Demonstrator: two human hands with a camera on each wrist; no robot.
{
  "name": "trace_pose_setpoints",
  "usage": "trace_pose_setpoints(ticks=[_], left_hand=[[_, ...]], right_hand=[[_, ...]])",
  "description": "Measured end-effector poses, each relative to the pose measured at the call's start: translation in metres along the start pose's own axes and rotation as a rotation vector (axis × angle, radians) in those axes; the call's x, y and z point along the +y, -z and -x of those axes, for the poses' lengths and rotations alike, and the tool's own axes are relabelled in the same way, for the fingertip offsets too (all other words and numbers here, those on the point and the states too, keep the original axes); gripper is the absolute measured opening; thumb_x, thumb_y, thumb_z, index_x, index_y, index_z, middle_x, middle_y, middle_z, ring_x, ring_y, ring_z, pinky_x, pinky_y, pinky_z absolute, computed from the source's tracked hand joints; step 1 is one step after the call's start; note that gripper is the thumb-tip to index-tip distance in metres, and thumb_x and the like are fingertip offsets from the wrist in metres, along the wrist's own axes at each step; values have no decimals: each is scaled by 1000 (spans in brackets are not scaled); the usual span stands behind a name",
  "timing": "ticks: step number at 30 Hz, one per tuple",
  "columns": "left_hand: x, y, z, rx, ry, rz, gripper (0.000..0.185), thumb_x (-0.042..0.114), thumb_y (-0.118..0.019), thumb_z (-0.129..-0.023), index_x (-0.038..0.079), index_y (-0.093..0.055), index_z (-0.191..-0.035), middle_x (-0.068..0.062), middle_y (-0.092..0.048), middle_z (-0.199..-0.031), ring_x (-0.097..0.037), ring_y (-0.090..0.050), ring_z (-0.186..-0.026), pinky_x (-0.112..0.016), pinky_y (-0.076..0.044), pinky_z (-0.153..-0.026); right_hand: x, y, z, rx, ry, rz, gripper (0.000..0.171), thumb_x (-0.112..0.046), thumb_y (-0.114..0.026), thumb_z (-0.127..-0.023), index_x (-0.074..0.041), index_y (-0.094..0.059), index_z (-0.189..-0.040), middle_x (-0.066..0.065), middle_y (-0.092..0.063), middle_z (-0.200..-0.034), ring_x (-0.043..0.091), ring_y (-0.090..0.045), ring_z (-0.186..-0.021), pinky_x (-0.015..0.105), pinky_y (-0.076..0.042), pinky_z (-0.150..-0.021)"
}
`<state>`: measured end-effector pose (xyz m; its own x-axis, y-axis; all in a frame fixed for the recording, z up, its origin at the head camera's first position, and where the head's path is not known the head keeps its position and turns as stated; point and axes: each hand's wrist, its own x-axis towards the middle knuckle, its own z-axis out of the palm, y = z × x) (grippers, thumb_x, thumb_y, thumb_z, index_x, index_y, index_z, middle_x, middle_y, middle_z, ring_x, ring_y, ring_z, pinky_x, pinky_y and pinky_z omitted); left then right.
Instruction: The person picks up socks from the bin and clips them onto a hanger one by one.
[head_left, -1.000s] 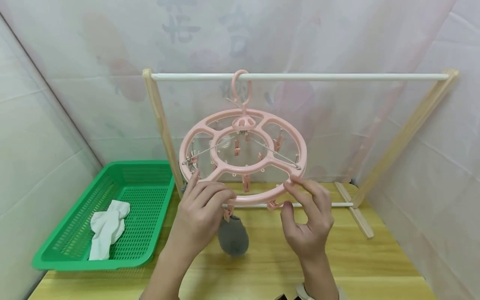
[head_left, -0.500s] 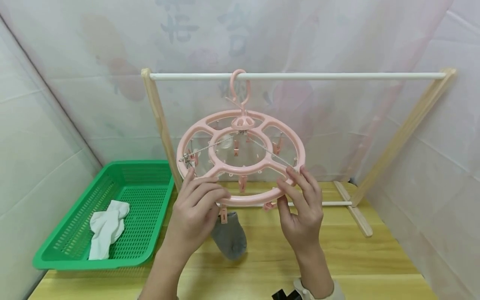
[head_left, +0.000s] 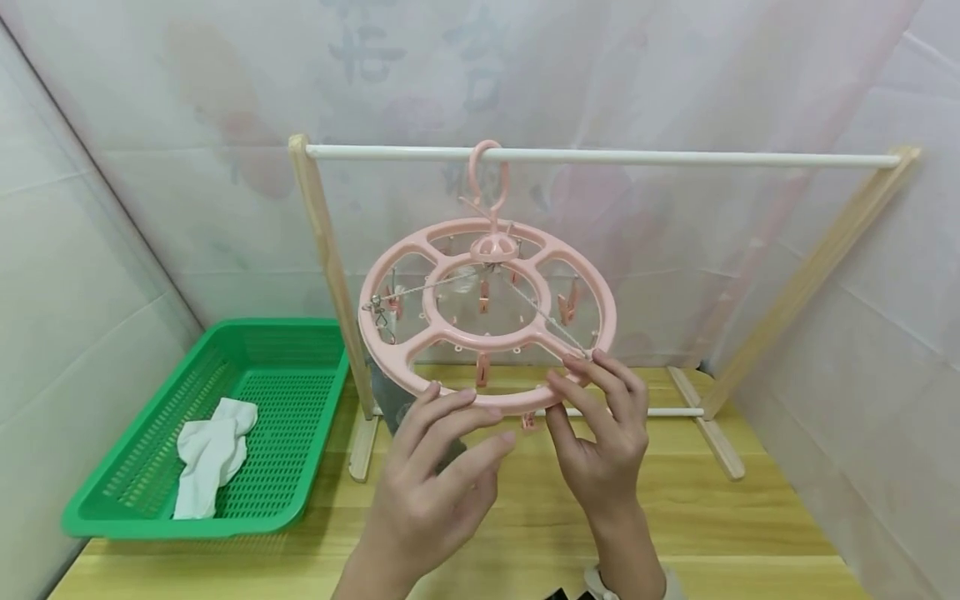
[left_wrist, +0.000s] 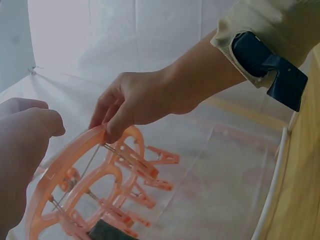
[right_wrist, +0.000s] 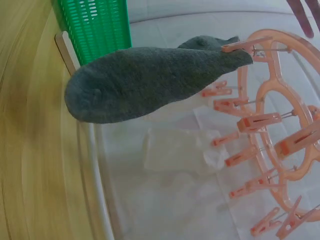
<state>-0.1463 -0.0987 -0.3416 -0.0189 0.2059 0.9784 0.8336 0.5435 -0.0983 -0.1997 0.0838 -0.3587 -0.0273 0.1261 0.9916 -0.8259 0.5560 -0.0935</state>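
Round pink clip hanger (head_left: pixel 487 312) hangs tilted, grey sock (right_wrist: pixel 150 82) clipped on.

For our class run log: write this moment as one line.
left hand: open, by pink clip hanger | right hand: pinches hanger rim | grey sock: clipped on | white sock: in green basket

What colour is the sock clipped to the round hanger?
Dark grey sock; clearest in the right wrist view.

Clip hanger (head_left: pixel 487 312) hangs on rail (head_left: pixel 600 155); basket (head_left: pixel 217 417) at left holds sock (head_left: pixel 212 454); hands before hanger.
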Motion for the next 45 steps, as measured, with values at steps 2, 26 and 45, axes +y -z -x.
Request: trace_pose_setpoints(ticks=[2,26,45], left_hand=[[1,-3,0,-1,21,-8,20,8,-58,-93,11,-74,-106,-10,-70,-110,-35,-64,-107,-53,-43,-108],[-17,-6,5,-17,180,-108,20,10,-59,-99,17,-77,-106,1,-75,-104,-33,-64,-111,-63,-36,-109],[-18,-1,7,6,219,-49,22,8,-54,-102,13,-75,-102,-1,-75,-99,-32,-65,-106,-61,-33,-112]], right_hand=[[-2,0,0,8,6,-1,18,-16,-70,-91,0,-77,-85,22,-71,-94,48,-57,-103,39,-47,-99],[-22,-8,-7,51,96,-19,19,-16,-76,-88,-1,-76,-78,19,-71,-88,38,-57,-90,33,-45,-92],[4,12,22,-644,-421,-525,53,-39,-68,-95,0,-62,-130,8,-70,-117,16,-67,-95,30,-57,-84]])
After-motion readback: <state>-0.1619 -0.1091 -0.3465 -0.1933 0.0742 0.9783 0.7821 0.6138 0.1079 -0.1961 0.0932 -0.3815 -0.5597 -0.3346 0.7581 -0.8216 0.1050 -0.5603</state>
